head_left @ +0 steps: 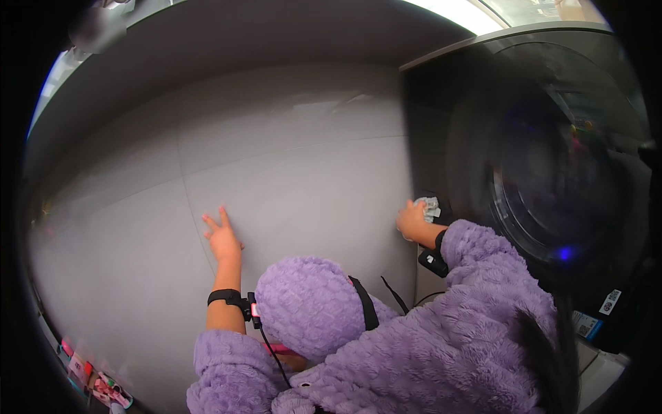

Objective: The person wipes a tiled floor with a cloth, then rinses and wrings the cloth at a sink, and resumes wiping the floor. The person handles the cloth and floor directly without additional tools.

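Observation:
My left hand is stretched out over the large grey tiles, its fingers apart and nothing in them. Whether the fingertips touch the tile I cannot tell. Toward the right, my right hand has its fingers closed on a crumpled pale cloth, beside the lower edge of a dark front-loading machine with a round door. Part of the cloth is hidden behind the hand. Both wrists wear black straps with small devices, and both arms have fluffy purple sleeves.
A rounded fluffy purple form with a black strap lies between my arms. Thin black cables run near it. Small pink and red items sit at the lower left. Labels mark the machine's lower right.

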### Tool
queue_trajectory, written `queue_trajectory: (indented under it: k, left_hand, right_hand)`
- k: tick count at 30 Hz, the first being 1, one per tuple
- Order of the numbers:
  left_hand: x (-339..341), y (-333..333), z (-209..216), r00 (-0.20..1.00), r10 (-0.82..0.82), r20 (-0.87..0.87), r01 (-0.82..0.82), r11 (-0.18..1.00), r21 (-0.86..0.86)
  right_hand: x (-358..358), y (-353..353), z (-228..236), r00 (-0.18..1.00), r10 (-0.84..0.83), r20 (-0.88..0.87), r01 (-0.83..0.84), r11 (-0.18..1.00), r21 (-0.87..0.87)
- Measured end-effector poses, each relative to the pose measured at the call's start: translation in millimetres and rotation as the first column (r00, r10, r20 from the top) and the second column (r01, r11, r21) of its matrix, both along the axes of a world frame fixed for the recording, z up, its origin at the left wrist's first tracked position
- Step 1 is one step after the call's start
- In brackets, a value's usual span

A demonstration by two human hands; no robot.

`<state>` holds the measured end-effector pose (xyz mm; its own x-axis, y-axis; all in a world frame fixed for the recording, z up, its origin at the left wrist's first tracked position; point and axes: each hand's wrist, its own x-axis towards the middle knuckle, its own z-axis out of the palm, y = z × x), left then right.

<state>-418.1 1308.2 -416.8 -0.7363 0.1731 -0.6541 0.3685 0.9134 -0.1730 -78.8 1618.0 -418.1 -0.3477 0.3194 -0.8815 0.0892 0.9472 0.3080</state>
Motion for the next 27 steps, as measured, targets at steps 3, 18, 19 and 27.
queue_trajectory:
  k: [3, 18, 19, 27]
  left_hand:
    - [-3.5, -4.4, -12.4, 0.999, -0.009, -0.049, 0.010, 1.000, 0.010]
    - [-5.9, -8.5, -38.0, 0.999, -0.039, -0.001, 0.039, 0.998, 0.055]
    - [-4.3, -8.4, -36.6, 0.998, -0.056, -0.013, 0.057, 0.997, 0.057]
    - [2.3, -8.6, -25.9, 0.997, -0.063, -0.042, 0.065, 0.995, 0.070]
  right_hand:
    - [-85.4, 46.1, 18.6, 0.944, 0.029, -0.328, 0.005, 0.995, 0.100]
    - [-167.4, 157.1, 33.8, 0.916, -0.019, -0.400, 0.231, 0.841, 0.489]
    - [-141.8, 133.9, 20.6, 0.926, -0.010, -0.377, 0.202, 0.858, 0.472]
    - [17.1, 2.4, -5.0, 0.983, -0.036, -0.182, 0.086, 0.957, 0.277]
